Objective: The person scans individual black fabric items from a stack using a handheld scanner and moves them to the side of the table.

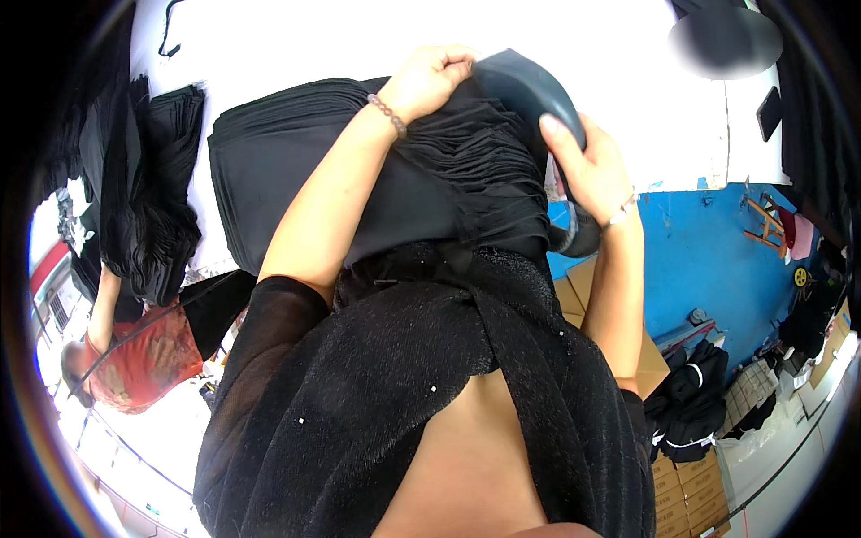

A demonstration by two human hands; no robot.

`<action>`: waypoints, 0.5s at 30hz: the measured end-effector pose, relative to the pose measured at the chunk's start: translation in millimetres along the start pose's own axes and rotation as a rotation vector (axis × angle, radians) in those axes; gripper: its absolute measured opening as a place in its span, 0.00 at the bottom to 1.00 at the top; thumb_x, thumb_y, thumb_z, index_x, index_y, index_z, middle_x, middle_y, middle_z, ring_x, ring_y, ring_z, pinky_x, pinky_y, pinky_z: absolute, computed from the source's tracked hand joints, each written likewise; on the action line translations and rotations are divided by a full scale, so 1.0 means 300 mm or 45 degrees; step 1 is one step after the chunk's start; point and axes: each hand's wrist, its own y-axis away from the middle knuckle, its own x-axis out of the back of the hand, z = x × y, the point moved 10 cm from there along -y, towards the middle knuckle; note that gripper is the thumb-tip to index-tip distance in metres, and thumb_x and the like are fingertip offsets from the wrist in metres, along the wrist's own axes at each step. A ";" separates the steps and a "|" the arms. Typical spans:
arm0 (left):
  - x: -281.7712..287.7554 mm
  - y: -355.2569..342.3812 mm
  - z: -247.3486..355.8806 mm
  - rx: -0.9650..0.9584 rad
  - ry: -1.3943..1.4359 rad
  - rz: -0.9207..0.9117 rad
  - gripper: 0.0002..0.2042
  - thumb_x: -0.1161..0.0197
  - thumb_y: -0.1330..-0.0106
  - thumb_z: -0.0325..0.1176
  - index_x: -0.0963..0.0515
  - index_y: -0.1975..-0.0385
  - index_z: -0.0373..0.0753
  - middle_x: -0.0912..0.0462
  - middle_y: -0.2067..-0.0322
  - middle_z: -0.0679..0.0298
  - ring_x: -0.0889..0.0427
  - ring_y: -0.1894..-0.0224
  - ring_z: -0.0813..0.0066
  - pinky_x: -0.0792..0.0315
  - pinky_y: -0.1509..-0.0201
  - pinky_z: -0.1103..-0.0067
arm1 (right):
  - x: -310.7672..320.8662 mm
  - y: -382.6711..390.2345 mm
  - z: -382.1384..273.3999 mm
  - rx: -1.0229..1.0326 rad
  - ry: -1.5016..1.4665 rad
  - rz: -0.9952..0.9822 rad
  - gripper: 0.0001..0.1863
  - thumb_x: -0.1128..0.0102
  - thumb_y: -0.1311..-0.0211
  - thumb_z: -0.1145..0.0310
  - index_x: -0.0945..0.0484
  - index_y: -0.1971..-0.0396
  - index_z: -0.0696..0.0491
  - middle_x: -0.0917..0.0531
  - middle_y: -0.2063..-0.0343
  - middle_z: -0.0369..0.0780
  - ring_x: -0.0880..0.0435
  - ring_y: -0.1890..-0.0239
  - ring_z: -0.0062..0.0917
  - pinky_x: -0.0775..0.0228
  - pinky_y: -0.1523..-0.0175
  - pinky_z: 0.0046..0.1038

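Note:
In front of me lies a thick stack of black cloth panels (332, 188). It is flat at the left, with many ruffled layer edges at the right. My right hand (596, 175) grips a smooth, curved, dark blue-grey cloth piece (529, 85), thumb on top and fingers mostly hidden behind. The piece arches over the stack's far right corner. My left hand (430, 81) is closed in a pinch at the piece's left end, just above the stack. Below my right wrist hangs a dark bundle (578, 238), and I cannot make out whether it joins the piece.
The white table (619, 54) holds a phone-like black object (769, 114) at the right. More black cloth stacks (148, 188) hang at the left edge, by another person in a red top (148, 359). Cardboard boxes (691, 493) and a wooden stool (767, 224) stand on the right.

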 end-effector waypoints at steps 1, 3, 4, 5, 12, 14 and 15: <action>0.015 0.006 -0.012 0.043 0.096 0.015 0.11 0.38 0.27 0.32 0.16 0.52 0.35 0.13 0.61 0.70 0.19 0.57 0.84 0.26 0.47 0.84 | -0.014 -0.005 -0.008 -0.129 -0.261 -0.017 0.28 0.39 0.31 0.46 0.21 0.59 0.63 0.25 0.83 0.34 0.26 0.84 0.17 0.33 0.77 0.22; 0.005 0.021 -0.005 0.011 0.043 0.023 0.11 0.39 0.27 0.31 0.16 0.52 0.34 0.13 0.60 0.70 0.19 0.57 0.84 0.26 0.47 0.84 | -0.008 0.027 -0.012 -0.135 -0.294 -0.053 0.28 0.38 0.31 0.47 0.22 0.59 0.63 0.25 0.84 0.33 0.26 0.85 0.16 0.33 0.78 0.21; 0.002 0.022 0.014 -0.034 -0.005 0.027 0.11 0.39 0.27 0.31 0.16 0.52 0.34 0.13 0.60 0.70 0.19 0.57 0.84 0.26 0.47 0.83 | -0.002 0.055 0.001 -0.114 -0.308 -0.048 0.28 0.38 0.31 0.47 0.22 0.59 0.63 0.25 0.84 0.33 0.26 0.85 0.16 0.33 0.78 0.21; 0.009 0.027 0.014 -0.033 -0.040 0.042 0.11 0.40 0.27 0.31 0.16 0.52 0.34 0.13 0.61 0.70 0.19 0.57 0.85 0.26 0.47 0.83 | -0.001 0.081 0.015 -0.111 -0.302 -0.057 0.28 0.38 0.31 0.47 0.22 0.59 0.63 0.25 0.84 0.33 0.26 0.85 0.16 0.33 0.78 0.21; -0.003 0.031 0.007 -0.059 -0.056 -0.060 0.11 0.37 0.28 0.33 0.16 0.53 0.34 0.12 0.63 0.67 0.18 0.59 0.81 0.25 0.48 0.81 | -0.007 0.027 -0.017 -0.073 -0.439 -0.008 0.25 0.40 0.30 0.45 0.23 0.62 0.57 0.26 0.84 0.33 0.26 0.85 0.17 0.32 0.78 0.22; 0.003 0.050 0.036 -0.082 0.064 -0.018 0.11 0.38 0.28 0.33 0.17 0.54 0.34 0.13 0.63 0.67 0.19 0.59 0.82 0.25 0.49 0.81 | 0.077 0.055 -0.004 -0.072 -0.476 0.134 0.25 0.41 0.29 0.45 0.25 0.65 0.56 0.26 0.84 0.34 0.27 0.86 0.18 0.33 0.79 0.22; 0.006 0.061 0.036 -0.078 0.111 -0.011 0.11 0.39 0.27 0.33 0.17 0.53 0.34 0.13 0.63 0.68 0.19 0.59 0.82 0.25 0.49 0.81 | 0.098 0.074 0.018 -0.054 -0.533 0.131 0.24 0.42 0.28 0.46 0.26 0.67 0.56 0.26 0.84 0.34 0.27 0.86 0.18 0.33 0.80 0.22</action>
